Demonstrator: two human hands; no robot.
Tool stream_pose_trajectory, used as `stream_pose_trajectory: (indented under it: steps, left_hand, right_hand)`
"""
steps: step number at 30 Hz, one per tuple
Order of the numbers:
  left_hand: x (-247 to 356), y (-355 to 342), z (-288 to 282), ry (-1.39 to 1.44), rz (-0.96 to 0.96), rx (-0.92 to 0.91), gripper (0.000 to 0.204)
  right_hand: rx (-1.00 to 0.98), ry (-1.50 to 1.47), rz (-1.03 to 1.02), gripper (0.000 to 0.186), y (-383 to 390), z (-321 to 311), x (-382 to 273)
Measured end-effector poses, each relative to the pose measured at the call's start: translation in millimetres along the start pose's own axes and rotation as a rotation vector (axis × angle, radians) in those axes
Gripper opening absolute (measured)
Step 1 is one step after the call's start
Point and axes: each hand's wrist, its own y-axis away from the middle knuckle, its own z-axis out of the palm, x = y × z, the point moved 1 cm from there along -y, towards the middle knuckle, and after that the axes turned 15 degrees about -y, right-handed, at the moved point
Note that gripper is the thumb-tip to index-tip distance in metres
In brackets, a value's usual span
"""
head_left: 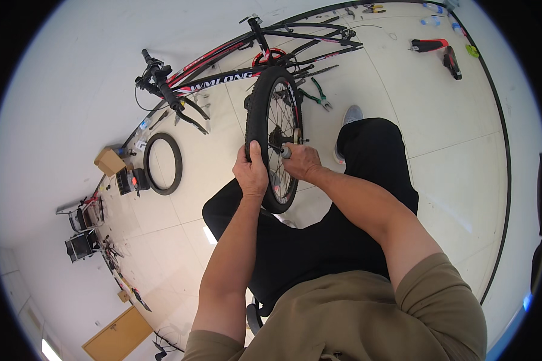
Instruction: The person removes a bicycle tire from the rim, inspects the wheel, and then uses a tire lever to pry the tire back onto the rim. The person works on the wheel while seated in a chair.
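Note:
A bicycle wheel (262, 108) with a black tyre stands upright between my knees. My left hand (252, 171) is closed round the near left side of the tyre. My right hand (302, 161), at the hub (275, 137), grips a short grey cylindrical tool (286, 151) against the spokes. Just above that hand a small brass-coloured piece (297, 137) shows, too small to make out. My fingertips are partly hidden.
A black-and-red bike frame (209, 81) lies beyond the wheel, with green pliers (319, 96) beside it. A loose tyre (149, 161) and cardboard box (111, 161) are at left. A red-and-black item (429, 44) is at right.

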Motion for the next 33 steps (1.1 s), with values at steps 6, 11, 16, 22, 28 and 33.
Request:
stream_pose_trajectory:
  steps: [6, 11, 16, 22, 28, 33]
  left_hand:
    - [7, -3, 1, -0.053, 0.002, 0.000, 0.050]
    - [5, -1, 3, -0.045, -0.016, 0.004, 0.052]
    - [8, 1, 6, -0.049, -0.010, 0.038, 0.051]
    - [2, -2, 5, -0.068, -0.074, 0.037, 0.048]
    - [-16, 24, -7, -0.065, -0.021, 0.079, 0.043]
    - [-22, 39, -8, -0.007, -0.014, 0.073, 0.042]
  right_hand:
    - [-0.014, -0.182, 0.032, 0.025, -4, 13, 13]
    - [0.030, -0.259, 0.037, 0.024, 1, 17, 8]
    - [0.025, -0.256, 0.083, 0.023, -1, 20, 7]
    - [0.054, -0.157, 0.186, 0.020, 10, 16, -15]
    - [-0.019, 0.373, -0.323, 0.022, 2, -22, -10]
    - [-0.170, 0.387, -0.190, 0.028, 8, -22, -13]
